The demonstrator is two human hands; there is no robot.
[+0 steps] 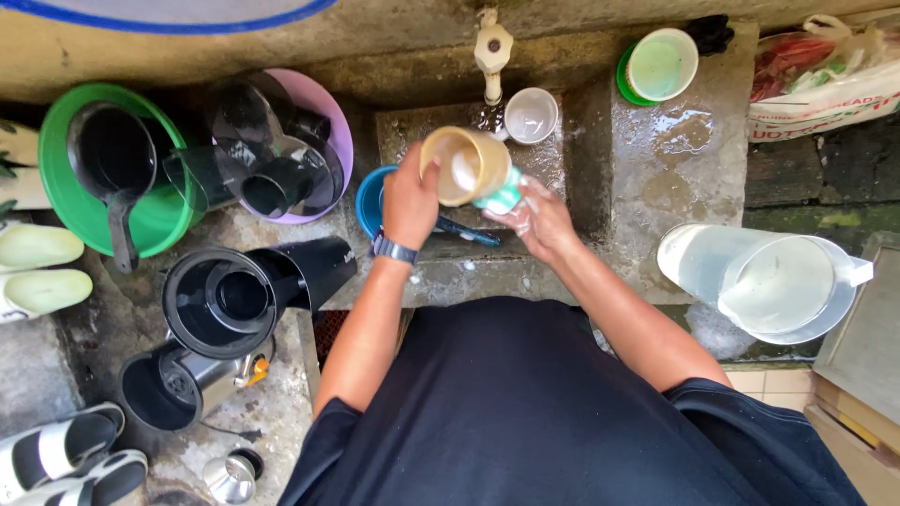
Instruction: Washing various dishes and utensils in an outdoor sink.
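Washing at a low concrete sink (581, 159) under a wall tap (492, 52). The tan cup (466, 166) is held over the basin, mouth tilted toward the camera, suds inside.

- Left hand (410, 199) — fingers wrapped around the cup's left wall, wristwatch (394, 249) on.
- Right hand (539, 217) — soapy, closed around a teal-and-white scrubber (502, 195) pressed against the cup's right side.
- Blue basin (372, 201) just behind the left hand; small white bowl (531, 115) under the tap; clear pitcher (759, 281) well to the right on the counter.

Doing this well, by my reading: keep the left grip firm — soap makes the wall slick — turn the cup against the scrubber, work rim and inside, and stay over the basin.
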